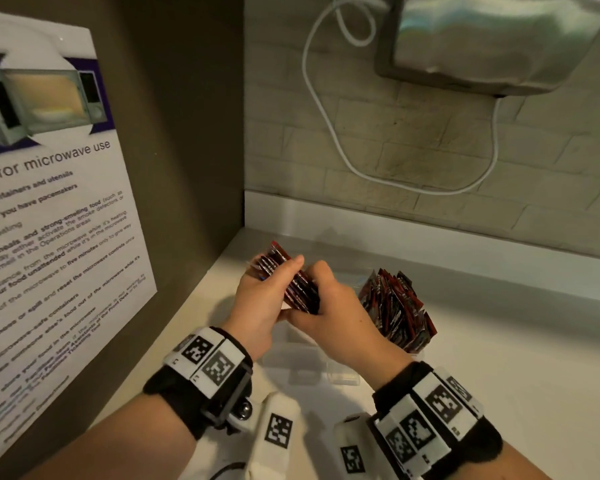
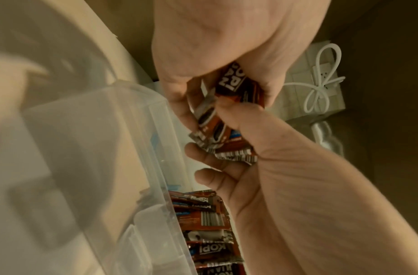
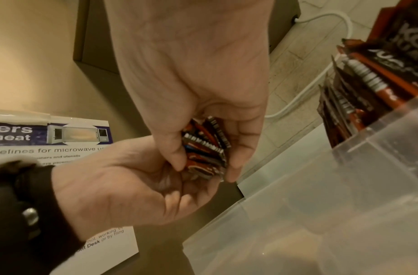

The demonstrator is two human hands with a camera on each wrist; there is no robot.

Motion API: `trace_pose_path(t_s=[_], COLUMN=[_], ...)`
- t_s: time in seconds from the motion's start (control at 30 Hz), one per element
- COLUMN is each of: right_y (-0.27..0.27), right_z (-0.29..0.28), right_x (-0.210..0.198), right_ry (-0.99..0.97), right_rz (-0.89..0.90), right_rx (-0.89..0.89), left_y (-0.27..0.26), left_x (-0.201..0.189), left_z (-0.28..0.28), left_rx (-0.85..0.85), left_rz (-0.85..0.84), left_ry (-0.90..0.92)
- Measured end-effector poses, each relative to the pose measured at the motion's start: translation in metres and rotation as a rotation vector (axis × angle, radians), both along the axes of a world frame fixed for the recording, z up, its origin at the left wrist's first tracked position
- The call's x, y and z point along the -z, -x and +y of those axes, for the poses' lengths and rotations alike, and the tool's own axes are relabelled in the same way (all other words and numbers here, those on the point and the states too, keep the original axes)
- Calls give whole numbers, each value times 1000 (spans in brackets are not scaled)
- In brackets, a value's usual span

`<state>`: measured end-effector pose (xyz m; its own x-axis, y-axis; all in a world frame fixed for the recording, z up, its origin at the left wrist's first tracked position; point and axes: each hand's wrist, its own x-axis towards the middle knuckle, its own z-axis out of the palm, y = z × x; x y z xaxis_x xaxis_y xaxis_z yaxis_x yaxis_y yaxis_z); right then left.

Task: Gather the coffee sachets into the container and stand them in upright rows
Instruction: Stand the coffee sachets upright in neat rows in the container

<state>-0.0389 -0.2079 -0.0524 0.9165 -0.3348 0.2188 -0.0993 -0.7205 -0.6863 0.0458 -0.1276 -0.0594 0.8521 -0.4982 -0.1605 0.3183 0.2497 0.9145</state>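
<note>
1. Where the white counter point(image 1: 499, 341) meets the side wall and its microwave notice point(image 1: 49, 202), a clear plastic container point(image 1: 305, 362) sits just below both hands; bare counter lies to its right.
2. In the container's right end, red-and-black coffee sachets point(image 1: 399, 313) stand roughly upright, fanned and leaning.
3. Above the container's left part, the left hand point(image 1: 264, 306) and right hand point(image 1: 336, 317) both curl their fingers round a held bundle of sachets point(image 1: 291, 282), probably edge-on.
</note>
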Motion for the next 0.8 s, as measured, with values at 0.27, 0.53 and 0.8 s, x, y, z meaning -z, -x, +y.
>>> trace_pose_path(t_s=[0.27,0.53,0.8], right_y=[4,1,-4], right_z=[2,5,9], right_x=[5,5,13], right_ry=[-411,-563,-437], right_rz=[-181,-47,-104], right_rx=[-65,-98,-20], left_y=[2,1,8], left_x=[-1,3,13], left_z=[2,8,9], left_rx=[-92,-68,56], left_rz=[-196,-2,-4], left_ry=[193,298,164])
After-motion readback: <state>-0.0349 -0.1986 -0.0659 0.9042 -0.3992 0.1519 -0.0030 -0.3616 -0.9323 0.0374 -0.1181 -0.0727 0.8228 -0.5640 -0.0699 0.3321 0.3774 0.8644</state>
